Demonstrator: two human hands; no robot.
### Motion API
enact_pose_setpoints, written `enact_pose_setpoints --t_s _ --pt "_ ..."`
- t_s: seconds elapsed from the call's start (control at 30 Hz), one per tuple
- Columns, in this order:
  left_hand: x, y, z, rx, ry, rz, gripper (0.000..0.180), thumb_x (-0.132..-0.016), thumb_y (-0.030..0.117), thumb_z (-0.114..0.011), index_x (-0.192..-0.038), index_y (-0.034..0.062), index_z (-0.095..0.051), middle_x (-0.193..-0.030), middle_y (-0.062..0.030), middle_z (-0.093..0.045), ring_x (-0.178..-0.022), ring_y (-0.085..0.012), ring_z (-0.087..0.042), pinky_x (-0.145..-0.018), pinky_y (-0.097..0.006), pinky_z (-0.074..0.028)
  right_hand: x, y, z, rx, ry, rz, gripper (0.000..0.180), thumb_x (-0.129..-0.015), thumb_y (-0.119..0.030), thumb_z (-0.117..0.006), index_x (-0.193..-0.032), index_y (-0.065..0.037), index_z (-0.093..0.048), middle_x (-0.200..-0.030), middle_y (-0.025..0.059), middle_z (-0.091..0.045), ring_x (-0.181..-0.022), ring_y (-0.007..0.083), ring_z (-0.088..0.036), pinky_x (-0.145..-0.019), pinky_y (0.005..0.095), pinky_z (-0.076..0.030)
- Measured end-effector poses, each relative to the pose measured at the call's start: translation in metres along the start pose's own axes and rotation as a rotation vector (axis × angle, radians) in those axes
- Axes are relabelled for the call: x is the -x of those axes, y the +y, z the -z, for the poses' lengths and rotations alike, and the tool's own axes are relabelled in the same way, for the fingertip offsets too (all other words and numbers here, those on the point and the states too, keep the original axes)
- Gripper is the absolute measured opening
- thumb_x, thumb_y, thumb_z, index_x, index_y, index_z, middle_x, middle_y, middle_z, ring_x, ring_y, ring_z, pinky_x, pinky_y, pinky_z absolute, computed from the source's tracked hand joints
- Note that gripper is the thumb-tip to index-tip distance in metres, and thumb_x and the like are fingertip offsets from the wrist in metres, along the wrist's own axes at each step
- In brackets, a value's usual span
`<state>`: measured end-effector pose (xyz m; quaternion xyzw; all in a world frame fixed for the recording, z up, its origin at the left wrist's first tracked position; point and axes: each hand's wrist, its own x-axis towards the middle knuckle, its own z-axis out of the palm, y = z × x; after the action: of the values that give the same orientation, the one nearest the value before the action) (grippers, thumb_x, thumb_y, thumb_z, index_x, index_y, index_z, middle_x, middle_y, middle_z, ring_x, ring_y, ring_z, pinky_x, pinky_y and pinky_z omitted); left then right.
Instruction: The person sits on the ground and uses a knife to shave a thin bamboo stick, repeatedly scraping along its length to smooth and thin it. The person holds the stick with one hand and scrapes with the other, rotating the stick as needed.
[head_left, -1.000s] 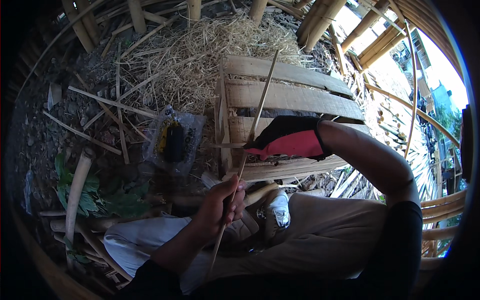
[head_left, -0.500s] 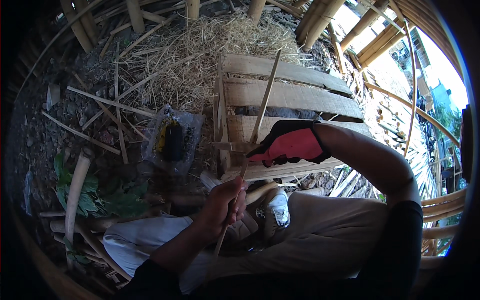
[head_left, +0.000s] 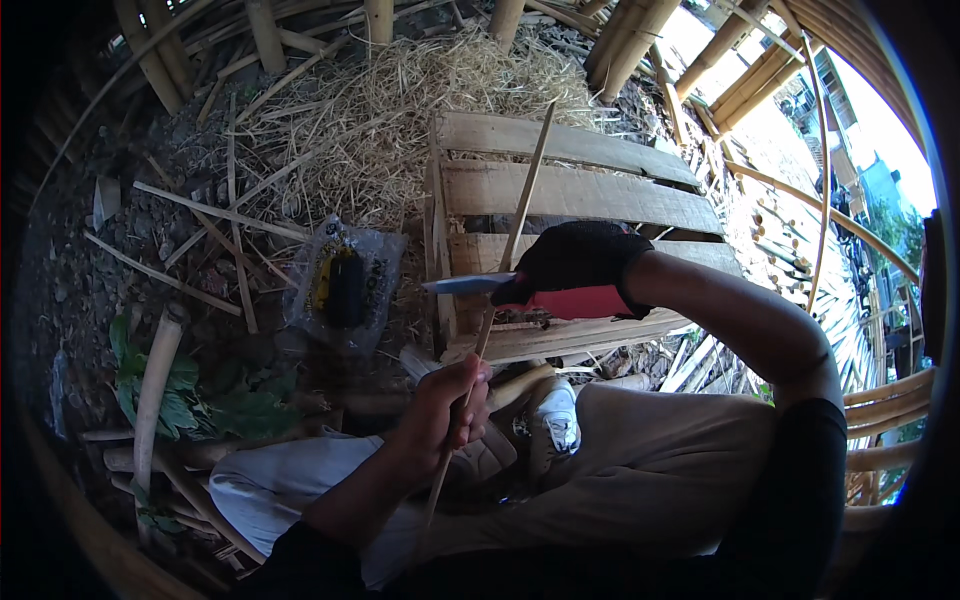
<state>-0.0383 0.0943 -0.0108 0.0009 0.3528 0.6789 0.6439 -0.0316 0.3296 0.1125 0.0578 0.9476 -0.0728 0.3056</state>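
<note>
My bare left hand (head_left: 447, 405) is closed round the lower part of a thin bamboo strip (head_left: 531, 180), which slants up and away over a slatted wooden crate (head_left: 590, 190). In a black and red work glove, my right hand (head_left: 580, 268) grips a knife whose blade (head_left: 465, 285) points left and crosses the strip above my left hand. The glove hides the knife's handle. Whether the edge bites into the strip I cannot tell. Below my left hand, the strip's lower end runs down toward my lap.
Left of the crate lies a clear plastic bag (head_left: 378, 285) with a yellow and black object inside. Dry straw shavings (head_left: 370, 140) are heaped behind. A thick bamboo piece (head_left: 155, 385) leans at the left by green leaves (head_left: 180, 395). Bamboo posts (head_left: 625, 50) stand at the back.
My right hand has rolled over, so more of the glove's black back shows and the knife blade catches bluish light. My left hand keeps its hold on the strip.
</note>
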Motion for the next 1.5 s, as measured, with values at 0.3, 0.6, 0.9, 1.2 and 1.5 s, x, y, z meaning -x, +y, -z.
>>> enact_pose_setpoints --t_s 0.3,0.6,0.9,1.2,1.5 --pt "-0.001 0.001 -0.002 0.021 0.000 0.021 0.040 -0.103 0.053 -0.056 -0.093 0.0147 -0.049 -0.055 0.0043 -0.038 -0.038 -0.0073 -0.037 -0.041 -0.024 -0.031 0.023 0.001 -0.030 0.038 0.057 0.137 0.045 -0.098 -0.056 -0.055 -0.109 -0.016 -0.072 -0.096 0.0134 -0.073 -0.094 0.0347 -0.071 -0.082 0.0466 -0.055" --pt "-0.002 -0.001 0.003 0.054 -0.031 0.031 0.041 -0.103 0.054 -0.055 -0.093 0.0150 -0.049 -0.056 0.0041 -0.039 -0.039 -0.0070 -0.037 -0.041 -0.024 -0.030 0.039 0.002 -0.033 0.006 0.211 0.061 0.044 -0.100 -0.051 -0.054 -0.109 -0.011 -0.067 -0.093 0.0163 -0.072 -0.090 0.0373 -0.071 -0.081 0.0476 -0.056" --pt "-0.001 -0.002 0.000 0.022 -0.039 0.024 0.037 -0.106 0.051 -0.050 -0.093 0.0158 -0.048 -0.057 0.0042 -0.039 -0.040 -0.0062 -0.037 -0.041 -0.022 -0.029 0.033 -0.005 -0.006 -0.017 0.430 -0.027 0.045 -0.094 -0.052 -0.066 -0.104 -0.008 -0.070 -0.093 0.0154 -0.074 -0.087 0.0337 -0.073 -0.079 0.0443 -0.058" --pt "0.000 -0.002 -0.002 -0.015 -0.058 0.025 0.037 -0.106 0.048 -0.052 -0.094 0.0134 -0.051 -0.058 0.0041 -0.043 -0.046 -0.0071 -0.039 -0.051 -0.025 -0.035 0.009 0.009 -0.004 -0.052 0.228 0.351 0.050 -0.092 -0.052 -0.070 -0.128 -0.018 -0.070 -0.106 0.0089 -0.076 -0.098 0.0282 -0.073 -0.088 0.0399 -0.057" --pt "-0.001 -0.005 0.000 0.008 -0.061 0.048 0.039 -0.104 0.053 -0.053 -0.092 0.0160 -0.048 -0.058 0.0048 -0.039 -0.041 -0.0060 -0.038 -0.043 -0.023 -0.029 0.005 0.001 -0.004 -0.005 0.285 0.279 0.038 -0.090 -0.038 -0.072 -0.120 -0.015 -0.071 -0.103 0.0111 -0.075 -0.097 0.0310 -0.073 -0.085 0.0429 -0.057"
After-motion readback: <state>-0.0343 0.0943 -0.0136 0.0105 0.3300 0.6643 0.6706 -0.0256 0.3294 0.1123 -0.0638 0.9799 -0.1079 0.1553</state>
